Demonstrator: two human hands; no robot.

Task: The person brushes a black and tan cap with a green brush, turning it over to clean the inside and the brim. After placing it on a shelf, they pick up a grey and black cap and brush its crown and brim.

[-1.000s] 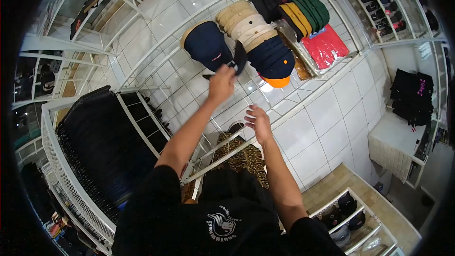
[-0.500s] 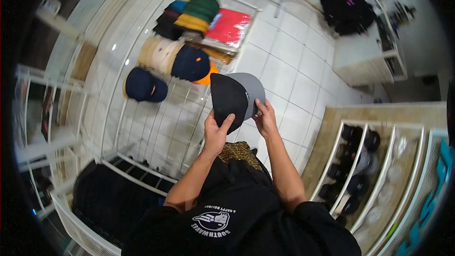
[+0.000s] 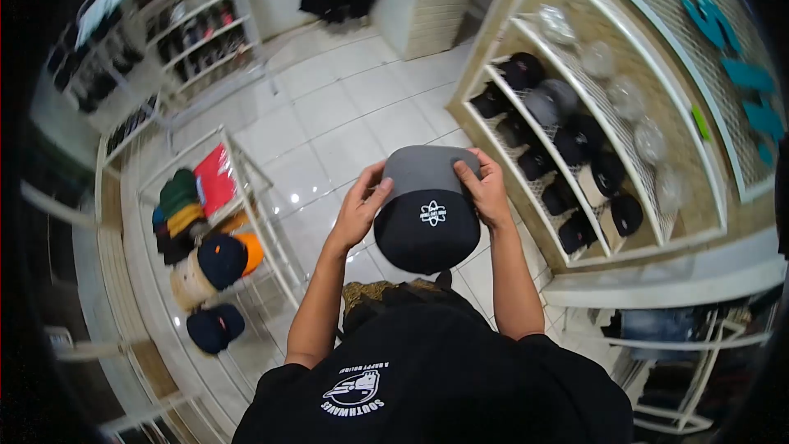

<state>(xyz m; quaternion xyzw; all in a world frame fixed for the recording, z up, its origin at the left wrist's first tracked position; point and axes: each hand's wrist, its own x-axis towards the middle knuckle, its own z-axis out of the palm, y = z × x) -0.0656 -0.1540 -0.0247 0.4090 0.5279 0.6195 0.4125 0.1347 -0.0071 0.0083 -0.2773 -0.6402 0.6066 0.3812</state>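
Black-and-grey cap (image 3: 427, 214) is up off the rack; my left hand (image 3: 359, 212) and right hand (image 3: 486, 191) clasp its sides, not yet shelved.

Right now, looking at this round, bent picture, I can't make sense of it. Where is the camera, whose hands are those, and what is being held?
The camera sits on a person's head and looks down, so you see their black shirt at the bottom and both bare arms reaching forward. The wide lens bends the edges. The left hand and the right hand grip a cap by its two sides; it has a black crown with a small white logo and a grey brim. Nothing lies on a table here: below is a white tiled floor. To the right stands a shelf unit with rows of dark caps. To the left, a white wire rack holds stacked caps and a red packet.
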